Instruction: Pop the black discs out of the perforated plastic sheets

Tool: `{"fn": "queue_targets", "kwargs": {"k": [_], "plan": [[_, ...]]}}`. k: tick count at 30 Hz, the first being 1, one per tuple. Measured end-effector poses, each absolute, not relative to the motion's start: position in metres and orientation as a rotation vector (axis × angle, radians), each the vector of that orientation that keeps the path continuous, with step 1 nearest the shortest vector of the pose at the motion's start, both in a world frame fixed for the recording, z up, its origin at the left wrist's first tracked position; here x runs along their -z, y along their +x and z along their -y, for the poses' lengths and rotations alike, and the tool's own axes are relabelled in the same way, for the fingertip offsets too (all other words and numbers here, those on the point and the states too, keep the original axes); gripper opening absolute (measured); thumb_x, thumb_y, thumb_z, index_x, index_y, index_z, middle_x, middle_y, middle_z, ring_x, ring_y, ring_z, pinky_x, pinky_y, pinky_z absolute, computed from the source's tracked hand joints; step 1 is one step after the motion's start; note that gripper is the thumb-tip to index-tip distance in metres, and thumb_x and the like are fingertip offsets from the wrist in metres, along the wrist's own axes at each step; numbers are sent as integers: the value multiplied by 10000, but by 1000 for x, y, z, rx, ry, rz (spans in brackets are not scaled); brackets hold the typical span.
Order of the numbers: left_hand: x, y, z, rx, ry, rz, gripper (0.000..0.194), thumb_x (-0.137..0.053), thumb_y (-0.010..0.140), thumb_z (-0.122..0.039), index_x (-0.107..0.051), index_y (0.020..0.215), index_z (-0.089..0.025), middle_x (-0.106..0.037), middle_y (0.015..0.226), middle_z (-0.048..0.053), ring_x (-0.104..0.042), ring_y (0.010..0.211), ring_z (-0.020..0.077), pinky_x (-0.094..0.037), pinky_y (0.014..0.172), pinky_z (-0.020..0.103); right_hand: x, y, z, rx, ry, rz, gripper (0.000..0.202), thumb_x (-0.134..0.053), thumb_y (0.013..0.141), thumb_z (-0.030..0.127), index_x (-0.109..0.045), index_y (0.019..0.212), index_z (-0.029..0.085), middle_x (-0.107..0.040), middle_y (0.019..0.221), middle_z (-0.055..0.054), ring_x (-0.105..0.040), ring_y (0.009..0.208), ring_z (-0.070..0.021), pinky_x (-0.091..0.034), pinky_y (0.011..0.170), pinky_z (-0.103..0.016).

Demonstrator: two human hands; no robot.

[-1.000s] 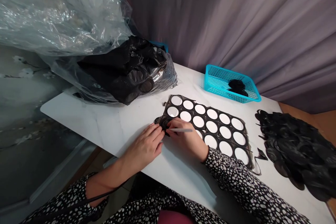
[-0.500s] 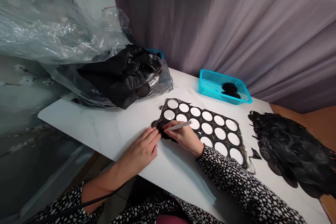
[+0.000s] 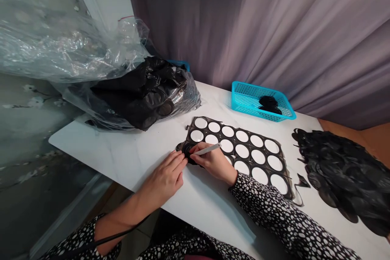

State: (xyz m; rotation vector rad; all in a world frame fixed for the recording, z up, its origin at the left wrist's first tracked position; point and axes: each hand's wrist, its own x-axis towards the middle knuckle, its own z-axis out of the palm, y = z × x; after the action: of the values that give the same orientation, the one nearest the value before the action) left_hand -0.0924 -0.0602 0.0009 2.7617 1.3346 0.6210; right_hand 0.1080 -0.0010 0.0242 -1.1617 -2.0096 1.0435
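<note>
A black sheet (image 3: 250, 140) with rows of round cut-outs lies on the white table, the tabletop showing white through the holes. At its left end sits a small black round piece (image 3: 188, 149). My right hand (image 3: 213, 161) pinches a slim white tool (image 3: 207, 149), its tip hidden near that piece. My left hand (image 3: 167, 174) lies flat, fingers stretched out, fingertips touching the left edge of the black piece.
A clear plastic bag (image 3: 185, 93) full of black material stands at the back left. A turquoise basket (image 3: 246, 107) with black round pieces is at the back. A heap of black discs (image 3: 344, 174) lies at the right, near a black scrap (image 3: 303, 181).
The view has shifted slightly, so the sheet, basket and heap appear a little farther right. The white tool has tilted slightly in my right hand. Both hands stay by the black piece.
</note>
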Motion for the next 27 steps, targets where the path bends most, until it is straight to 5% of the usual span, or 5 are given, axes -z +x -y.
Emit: {"fn": "queue_targets", "kwargs": {"k": [10, 14, 27], "plan": [[-2, -95, 59, -645, 2732, -1282, 475, -423, 835, -35, -544, 1287, -115, -625, 1285, 129, -512, 1302, 270, -464, 1092, 484, -13, 97, 26, -57, -1019, 2620, 109, -478, 963, 145, -583, 938, 155, -677, 1038, -129, -573, 912, -248, -423, 827, -398], [-1, -94, 58, -671, 2761, -1325, 438, -395, 867, -49, -574, 1262, -116, -632, 1267, 122, -534, 1274, 264, -469, 1091, 470, -25, 121, 0, -111, -1206, 2402, 130, -451, 961, 143, -578, 952, 171, -680, 904, -92, -574, 851, -238, -406, 791, -377], [-19, -112, 32, -659, 2681, -1228, 328, -457, 902, -163, -657, 1153, -231, -676, 1166, 46, -638, 1065, 213, -532, 919, 343, -68, 298, 54, 467, -1716, 1481, 241, -473, 960, 378, -669, 965, 237, -734, 1051, -68, -668, 908, -231, -477, 745, -341]]}}
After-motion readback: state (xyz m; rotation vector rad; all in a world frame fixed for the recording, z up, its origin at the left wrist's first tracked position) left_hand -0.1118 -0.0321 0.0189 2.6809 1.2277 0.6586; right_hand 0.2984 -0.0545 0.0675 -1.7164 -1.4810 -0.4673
